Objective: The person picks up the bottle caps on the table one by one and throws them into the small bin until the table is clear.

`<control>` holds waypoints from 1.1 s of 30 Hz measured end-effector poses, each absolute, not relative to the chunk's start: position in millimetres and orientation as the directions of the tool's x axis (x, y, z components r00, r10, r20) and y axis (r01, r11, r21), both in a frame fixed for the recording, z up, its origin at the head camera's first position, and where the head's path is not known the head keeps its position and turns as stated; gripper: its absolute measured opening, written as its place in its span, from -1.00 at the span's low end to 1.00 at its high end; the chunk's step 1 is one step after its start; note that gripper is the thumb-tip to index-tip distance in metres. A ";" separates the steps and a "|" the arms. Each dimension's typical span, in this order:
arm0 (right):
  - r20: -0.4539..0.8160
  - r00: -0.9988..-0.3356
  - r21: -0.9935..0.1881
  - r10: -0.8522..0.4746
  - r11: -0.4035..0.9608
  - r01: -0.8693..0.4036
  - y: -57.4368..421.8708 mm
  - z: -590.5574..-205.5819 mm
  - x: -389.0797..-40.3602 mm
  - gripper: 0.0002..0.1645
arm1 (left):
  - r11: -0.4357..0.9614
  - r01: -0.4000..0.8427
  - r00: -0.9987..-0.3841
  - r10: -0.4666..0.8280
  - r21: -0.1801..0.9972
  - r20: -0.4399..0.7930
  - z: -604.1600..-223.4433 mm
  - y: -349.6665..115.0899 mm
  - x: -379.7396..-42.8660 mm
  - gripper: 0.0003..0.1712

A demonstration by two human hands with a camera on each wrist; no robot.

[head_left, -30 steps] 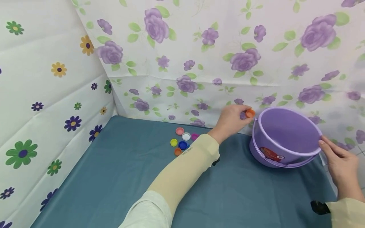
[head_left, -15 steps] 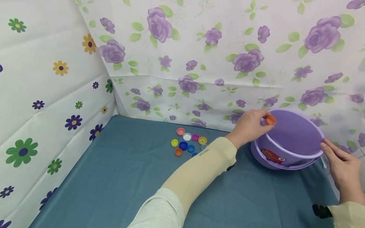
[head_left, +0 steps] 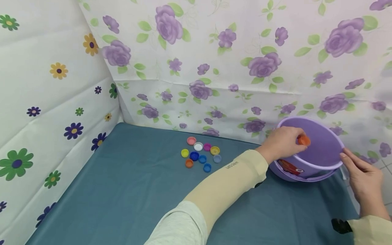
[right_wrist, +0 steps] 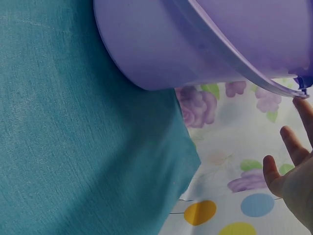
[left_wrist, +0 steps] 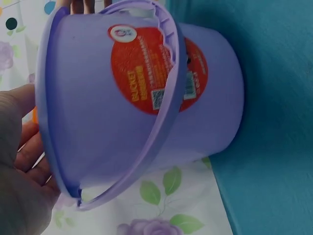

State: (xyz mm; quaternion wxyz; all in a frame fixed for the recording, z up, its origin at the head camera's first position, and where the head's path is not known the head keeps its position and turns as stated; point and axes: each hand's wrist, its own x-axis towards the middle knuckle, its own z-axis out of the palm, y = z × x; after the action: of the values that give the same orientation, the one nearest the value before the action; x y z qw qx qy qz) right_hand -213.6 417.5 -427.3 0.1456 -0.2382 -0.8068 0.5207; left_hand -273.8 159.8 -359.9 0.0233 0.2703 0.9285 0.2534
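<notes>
My left hand (head_left: 286,142) pinches an orange bottle cap (head_left: 304,141) just over the mouth of a purple bucket (head_left: 324,149). In the left wrist view, the fingers of this hand are partly behind the bucket's rim, and only a sliver of orange shows. My right hand (head_left: 364,177) grips the rim on the bucket's right side, thumb on the near side. The bucket leans towards me, its handle (left_wrist: 168,98) hanging down across the red label (left_wrist: 137,73). Its bottom inside is hidden in the head view.
Several small caps lie grouped on the blue-green cloth (head_left: 137,190), among them a pink cap (head_left: 191,141), a white cap (head_left: 198,146), a yellow cap (head_left: 184,153) and another orange cap (head_left: 189,163). A flowered sheet (head_left: 183,61) hangs close behind the bucket.
My left hand has moved right and slightly down with the orange cap, from beside the bucket to over its opening. The right hand keeps its grip on the rim.
</notes>
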 end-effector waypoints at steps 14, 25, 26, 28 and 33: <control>0.020 -0.807 -0.928 0.590 0.312 0.205 412.6 -426.6 -216.5 -0.50 | 0.784 0.506 -0.838 0.546 0.360 -0.012 -357.1 175.8 -274.4 -0.73; 0.005 -0.795 -0.941 0.607 0.272 0.202 413.7 -429.0 -215.3 -0.51 | 0.801 0.493 -0.844 0.535 0.339 -0.038 -362.5 185.1 -278.4 -0.87; -0.002 -0.793 -0.943 0.609 0.262 0.204 413.4 -428.9 -215.7 -0.51 | 0.803 0.491 -0.845 0.534 0.338 -0.039 -362.7 185.2 -278.8 -0.87; -0.016 -0.793 -0.942 0.608 0.256 0.216 412.6 -428.6 -216.2 -0.50 | 0.805 0.487 -0.847 0.530 0.340 -0.042 -362.7 184.6 -279.1 -0.88; -0.013 -0.797 -0.940 0.604 0.263 0.215 411.8 -429.2 -216.7 -0.51 | 0.813 0.478 -0.853 0.520 0.332 -0.047 -362.3 182.6 -278.0 -0.88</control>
State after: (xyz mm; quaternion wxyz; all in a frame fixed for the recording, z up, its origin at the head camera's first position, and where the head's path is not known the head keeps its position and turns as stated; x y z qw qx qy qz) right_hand -216.7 411.8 -429.2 0.1781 -0.2642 -0.7746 0.5463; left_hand -278.0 182.6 -362.3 0.0677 0.2627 0.9498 0.1560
